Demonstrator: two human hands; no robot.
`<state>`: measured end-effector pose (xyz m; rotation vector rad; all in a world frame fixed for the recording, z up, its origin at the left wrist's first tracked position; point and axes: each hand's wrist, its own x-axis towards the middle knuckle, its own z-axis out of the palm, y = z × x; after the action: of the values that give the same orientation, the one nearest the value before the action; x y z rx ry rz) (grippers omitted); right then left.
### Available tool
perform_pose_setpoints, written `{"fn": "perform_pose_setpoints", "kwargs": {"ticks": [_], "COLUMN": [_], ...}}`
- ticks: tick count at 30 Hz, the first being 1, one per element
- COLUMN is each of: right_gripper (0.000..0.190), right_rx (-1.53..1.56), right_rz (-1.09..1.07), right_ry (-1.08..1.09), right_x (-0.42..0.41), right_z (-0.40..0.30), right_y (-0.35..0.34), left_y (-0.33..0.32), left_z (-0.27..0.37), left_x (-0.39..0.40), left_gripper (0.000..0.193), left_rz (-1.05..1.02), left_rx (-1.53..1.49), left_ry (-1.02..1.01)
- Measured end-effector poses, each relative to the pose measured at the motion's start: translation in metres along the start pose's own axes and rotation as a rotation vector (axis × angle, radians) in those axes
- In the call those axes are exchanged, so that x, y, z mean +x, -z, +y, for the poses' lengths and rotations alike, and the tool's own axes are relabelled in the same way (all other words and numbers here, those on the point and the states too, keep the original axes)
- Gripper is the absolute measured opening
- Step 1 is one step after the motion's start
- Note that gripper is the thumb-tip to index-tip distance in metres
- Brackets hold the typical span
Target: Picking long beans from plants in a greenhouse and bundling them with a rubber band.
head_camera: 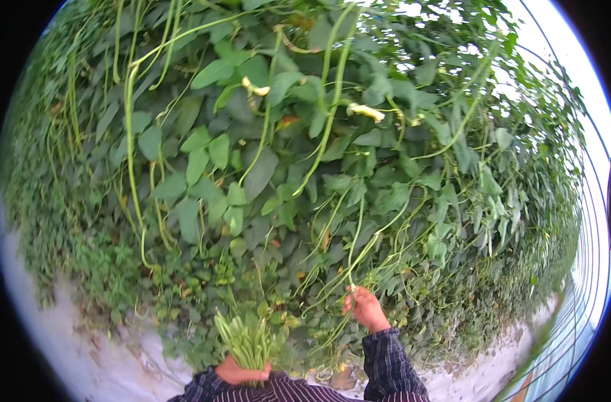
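Note:
A bunch of green yardlong bean pods (245,341) is gripped in my left hand (237,372), close to my body, with their ends pointing up. My right hand (366,307) reaches forward to the lower vines, its fingertips closed around a thin bean pod (354,246) that hangs down from the foliage. More pods hang beside and below that hand. Higher up, long pods (130,130) dangle in front of the leaves, and a pair of pods (335,85) hangs near the middle. Two pale yellow flowers (366,111) show among the leaves.
A dense wall of climbing bean foliage (265,171) fills most of the view. Pale ground sheeting (119,362) with dry debris lies along its foot. Wire-like lines (589,241) run down the right side, with bright light beyond.

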<state>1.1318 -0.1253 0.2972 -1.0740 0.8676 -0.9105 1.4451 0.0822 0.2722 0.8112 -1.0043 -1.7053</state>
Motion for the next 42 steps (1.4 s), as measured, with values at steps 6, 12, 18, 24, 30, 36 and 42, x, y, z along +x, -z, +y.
{"fn": "perform_pose_setpoints", "kwargs": {"ticks": [6,12,18,24,30,36,42], "right_gripper": [0.019,0.024,0.027,0.025,0.028,0.019,0.019], "right_rx": [-0.363,-0.796,-0.978,-1.052,-1.078,-1.115,-0.594], "right_rz": [0.020,0.113,0.110,0.183,0.091,0.159,0.148], "right_ry": [0.091,0.179,0.244,0.402,0.506,0.526,0.237], "right_x": [-0.001,0.004,0.002,-0.006,-0.016,-0.006,-0.004], "right_z": [0.013,0.033,0.048,0.052,0.038,0.049,0.106], "right_y": [-0.018,-0.039,-0.048,-0.049,-0.060,-0.067,-0.067], "left_y": [-0.004,-0.005,-0.004,-0.005,0.002,-0.005,-0.005], "left_z": [-0.009,0.011,0.015,0.003,-0.007,-0.005,-0.006], "left_x": [0.005,0.051,0.060,0.042,-0.003,-0.021,-0.027], "left_gripper": [0.037,0.037,0.038,0.038,0.039,0.043,0.045], "left_rz": [0.062,0.007,-0.007,-0.002,0.035,0.102,0.097], "left_rx": [-0.129,-0.146,-0.186,-0.202,-0.174,-0.208,-0.247], "left_ry": [-0.021,-0.187,-0.242,-0.193,-0.083,-0.039,-0.057]}}
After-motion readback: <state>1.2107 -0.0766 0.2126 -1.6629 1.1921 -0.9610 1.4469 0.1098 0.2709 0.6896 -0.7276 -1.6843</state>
